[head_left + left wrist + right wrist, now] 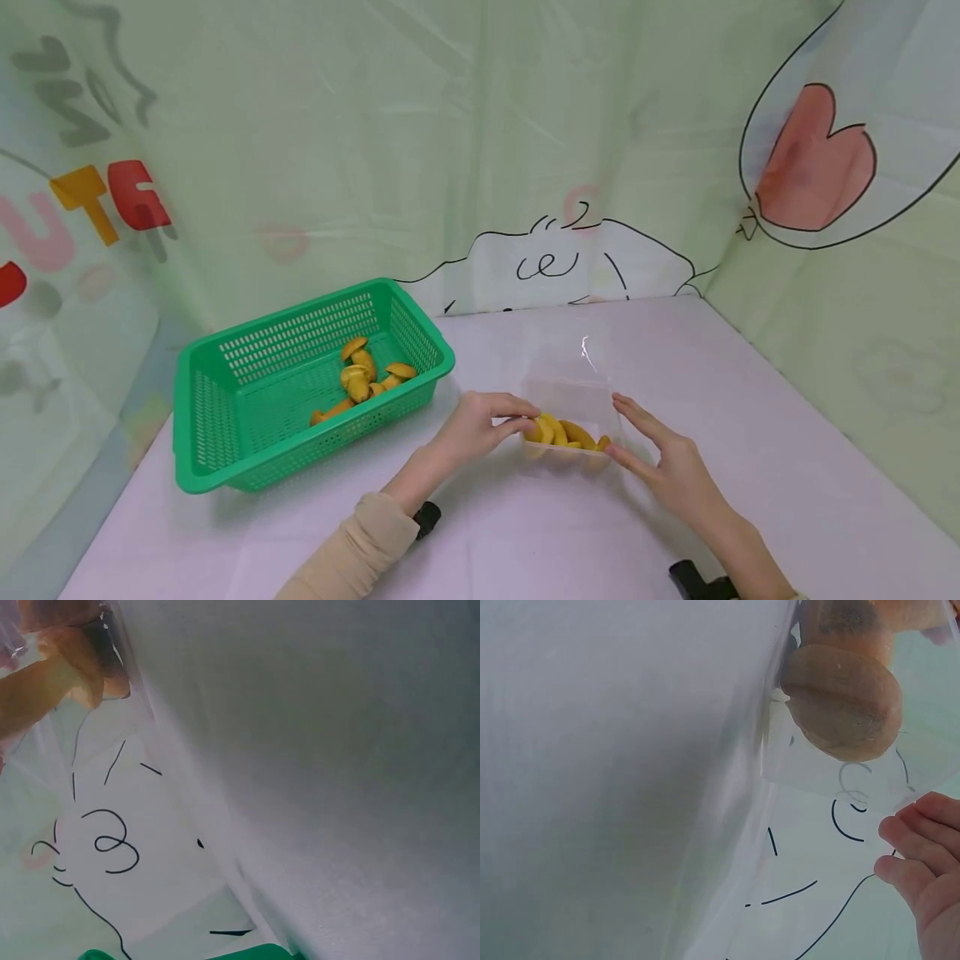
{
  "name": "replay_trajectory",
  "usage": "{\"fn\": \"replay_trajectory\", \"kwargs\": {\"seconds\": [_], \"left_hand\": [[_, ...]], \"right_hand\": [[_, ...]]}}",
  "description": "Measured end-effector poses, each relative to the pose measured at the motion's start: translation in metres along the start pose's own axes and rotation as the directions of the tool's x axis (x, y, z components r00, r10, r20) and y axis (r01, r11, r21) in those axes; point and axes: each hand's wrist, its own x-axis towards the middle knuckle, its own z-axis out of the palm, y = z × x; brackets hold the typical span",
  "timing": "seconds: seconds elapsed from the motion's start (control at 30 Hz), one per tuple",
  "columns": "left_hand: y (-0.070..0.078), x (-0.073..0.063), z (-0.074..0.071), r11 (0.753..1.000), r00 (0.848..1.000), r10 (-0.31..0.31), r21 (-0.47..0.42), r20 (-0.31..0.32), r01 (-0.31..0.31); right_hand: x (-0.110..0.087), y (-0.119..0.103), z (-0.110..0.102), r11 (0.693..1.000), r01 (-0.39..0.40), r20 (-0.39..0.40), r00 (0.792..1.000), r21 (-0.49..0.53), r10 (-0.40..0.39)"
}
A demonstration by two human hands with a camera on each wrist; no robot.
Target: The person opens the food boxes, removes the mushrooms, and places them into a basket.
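Observation:
A small clear plastic box (562,455) sits in front of me, its clear lid (573,400) raised at the back. Several yellow-brown mushrooms (576,434) lie inside; a brown cap (844,701) shows through the wall in the right wrist view. My left hand (483,427) reaches over the box's left end, thumb and forefinger pinching a mushroom (533,432) there. On the other side, my right hand (675,471) has its fingers stretched out, fingertips right at the box's right end. The left wrist view catches mushrooms (79,664) at its upper left corner.
At the left stands a green perforated basket (225,483) with several mushrooms (358,379) toward its right end. A pale cloth (480,533) covers the table. Printed curtains (360,150) hang behind and at both sides.

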Motion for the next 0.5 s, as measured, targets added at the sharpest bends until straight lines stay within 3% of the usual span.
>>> {"fn": "replay_trajectory", "kwargs": {"seconds": [0.2, 0.5], "left_hand": [[0.0009, 0.0006, 0.0011, 0.994, 0.997, 0.068, 0.085, -0.020, -0.066], [0.0044, -0.0019, -0.0038, 0.996, 0.999, 0.016, 0.090, 0.051, -0.020]], "right_hand": [[0.0003, 0.0015, 0.0008, 1.000, -0.007, 0.010, 1.000, -0.002, 0.007], [-0.0007, 0.0004, 0.0007, 0.999, -0.031, 0.022, 0.999, 0.008, 0.031]]}}
